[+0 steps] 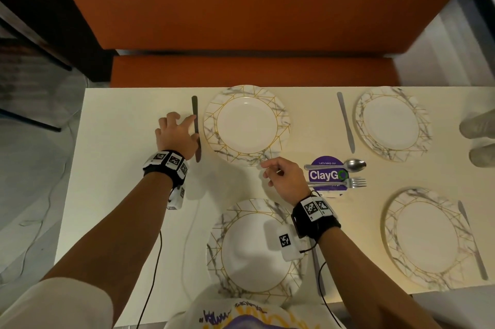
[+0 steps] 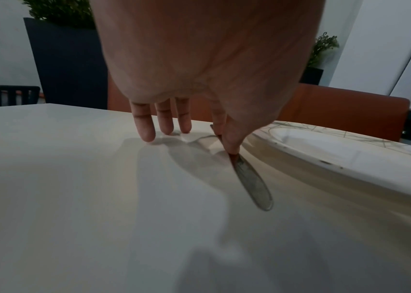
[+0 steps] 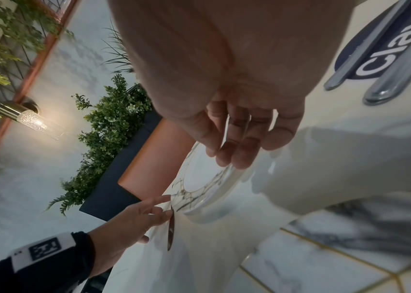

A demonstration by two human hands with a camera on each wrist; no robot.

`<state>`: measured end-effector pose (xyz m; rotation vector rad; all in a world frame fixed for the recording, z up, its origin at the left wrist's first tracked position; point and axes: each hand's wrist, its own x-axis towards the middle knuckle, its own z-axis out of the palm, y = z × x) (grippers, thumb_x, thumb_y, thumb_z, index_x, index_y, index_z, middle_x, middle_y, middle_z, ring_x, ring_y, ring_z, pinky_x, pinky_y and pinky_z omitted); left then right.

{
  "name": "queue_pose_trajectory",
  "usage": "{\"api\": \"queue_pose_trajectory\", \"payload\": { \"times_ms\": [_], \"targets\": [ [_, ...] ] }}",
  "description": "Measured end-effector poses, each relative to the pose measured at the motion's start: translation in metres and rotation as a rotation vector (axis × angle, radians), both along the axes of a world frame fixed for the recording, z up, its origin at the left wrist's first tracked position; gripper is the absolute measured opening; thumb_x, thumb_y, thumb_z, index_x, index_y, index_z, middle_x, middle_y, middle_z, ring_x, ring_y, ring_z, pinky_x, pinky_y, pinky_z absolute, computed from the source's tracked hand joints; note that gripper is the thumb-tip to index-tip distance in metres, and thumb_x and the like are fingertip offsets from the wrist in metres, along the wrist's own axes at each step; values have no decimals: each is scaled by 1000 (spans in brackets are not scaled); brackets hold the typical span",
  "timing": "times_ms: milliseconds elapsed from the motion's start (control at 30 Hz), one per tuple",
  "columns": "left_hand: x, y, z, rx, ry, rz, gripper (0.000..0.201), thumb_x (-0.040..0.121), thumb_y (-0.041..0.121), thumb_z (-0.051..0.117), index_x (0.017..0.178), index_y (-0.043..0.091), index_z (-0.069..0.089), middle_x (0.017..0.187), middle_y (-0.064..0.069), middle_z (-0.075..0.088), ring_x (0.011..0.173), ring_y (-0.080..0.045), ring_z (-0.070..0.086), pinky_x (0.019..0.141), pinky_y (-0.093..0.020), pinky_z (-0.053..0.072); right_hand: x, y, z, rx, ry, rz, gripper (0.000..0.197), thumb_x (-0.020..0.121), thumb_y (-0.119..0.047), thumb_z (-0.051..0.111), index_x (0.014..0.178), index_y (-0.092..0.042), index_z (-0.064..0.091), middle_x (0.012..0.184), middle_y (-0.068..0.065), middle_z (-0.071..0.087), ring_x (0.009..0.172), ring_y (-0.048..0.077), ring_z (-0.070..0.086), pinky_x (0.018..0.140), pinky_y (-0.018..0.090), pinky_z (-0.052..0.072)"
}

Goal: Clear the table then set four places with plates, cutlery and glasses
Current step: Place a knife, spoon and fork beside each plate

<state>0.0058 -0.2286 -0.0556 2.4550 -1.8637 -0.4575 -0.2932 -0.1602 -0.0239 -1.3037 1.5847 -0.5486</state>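
Observation:
Four marble-and-gold plates sit on the white table [image 1: 120, 168]. A knife [image 1: 195, 128] lies just left of the far-left plate [image 1: 211, 125]. My left hand [image 1: 184, 125] touches that knife with straight index finger and thumb; the other fingertips rest on the table. In the left wrist view the thumb of that hand [image 2: 199, 138] presses on the knife [image 2: 252, 184] beside the plate [image 2: 337, 154]. My right hand [image 1: 270, 170] hovers at the same plate's near rim with loosely curled fingers, holding nothing. The right wrist view shows this hand [image 3: 234, 154] over the plate [image 3: 207, 190].
A spoon [image 1: 345, 166] and fork [image 1: 345, 183] lie on a purple ClayGo sticker [image 1: 325, 175] mid-table. Knives lie by the far-right plate [image 1: 347, 125], near-right plate [image 1: 472, 243] and near-left plate [image 1: 318, 269]. An orange bench [image 1: 241, 71] runs behind; someone's shoes [image 1: 479, 125] at right.

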Motion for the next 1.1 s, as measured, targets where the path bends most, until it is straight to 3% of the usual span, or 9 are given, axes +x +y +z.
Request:
{"api": "queue_pose_trajectory", "payload": {
  "times_ms": [467,567,633,700,800,967,1100],
  "targets": [
    [0,-12,10,24,25,2,52,96,34,67,146,28,55,141,-15,47,124,-41,45,97,-55,48,-9,-4,0,-20,4,-7,29,94,-5,56,90,-30,70,74,-7,72,63,2,64,70,28,53],
    [-7,-7,17,-53,75,29,45,97,29,66,141,22,60,140,-17,52,124,-42,47,98,-56,47,-13,-5,3,-14,-1,-15,30,94,-4,55,90,-30,70,74,-7,71,65,9,64,70,29,54],
    [-17,-3,25,-134,105,43,38,97,25,65,134,16,65,135,-20,56,124,-42,48,98,-55,47,-18,-5,5,14,-9,-30,26,95,-3,54,95,-23,71,76,-6,70,67,14,63,67,27,53],
    [-33,1,32,-199,148,35,33,97,23,64,128,13,67,129,-22,59,121,-42,50,96,-55,48,-27,-5,7,26,-20,-56,22,96,-2,53,101,-14,71,78,-3,70,67,15,62,62,20,49],
    [-66,8,39,-238,216,-28,28,96,23,62,122,14,68,125,-20,61,118,-40,51,96,-55,49,-47,-4,10,5,11,-82,21,97,-3,53,104,-11,70,81,-2,71,66,12,64,58,12,47],
    [-140,20,46,-243,312,-160,24,96,24,63,118,17,70,117,-10,65,113,-34,54,96,-49,46,-94,-7,14,9,45,-164,21,96,-3,55,105,-13,71,89,2,73,74,13,68,64,26,57],
    [-203,26,45,-223,362,-236,21,95,21,63,114,17,71,109,-7,68,105,-32,56,90,-45,47,-141,-16,13,-37,183,-230,18,93,-10,61,101,-18,74,93,-2,71,84,14,67,73,20,54]
  ]
}}
